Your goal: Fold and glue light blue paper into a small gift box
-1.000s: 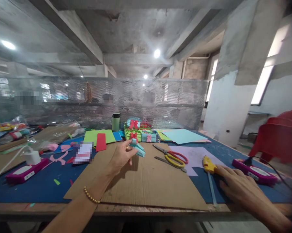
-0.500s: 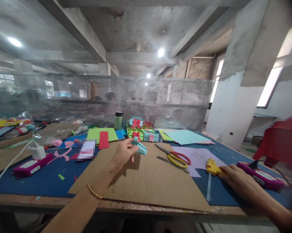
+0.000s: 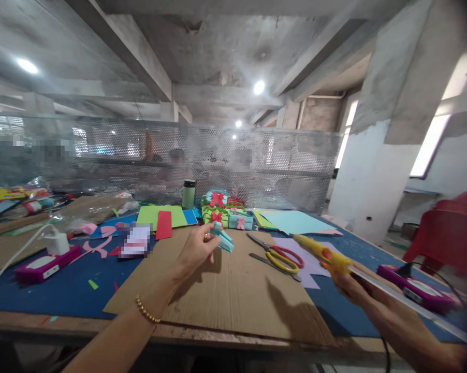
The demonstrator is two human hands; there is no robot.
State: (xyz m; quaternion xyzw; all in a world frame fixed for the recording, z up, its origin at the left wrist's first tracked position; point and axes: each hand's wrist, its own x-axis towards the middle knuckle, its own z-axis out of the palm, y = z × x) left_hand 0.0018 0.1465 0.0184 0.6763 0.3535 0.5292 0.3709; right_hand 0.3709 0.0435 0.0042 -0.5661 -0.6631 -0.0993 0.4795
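Though messy, blue tabletop (image 3: 70,296) under concrete ceiling (image 3: 221,41).

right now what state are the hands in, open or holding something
Left hand: closed, pinching a folded light-blue paper piece.
Right hand: closed, holding a yellow glue gun.

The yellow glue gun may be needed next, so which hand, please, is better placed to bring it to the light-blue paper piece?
Probably the right hand: it holds the yellow glue gun, nozzle leftward, while the left hand is occupied gripping the light-blue paper piece.
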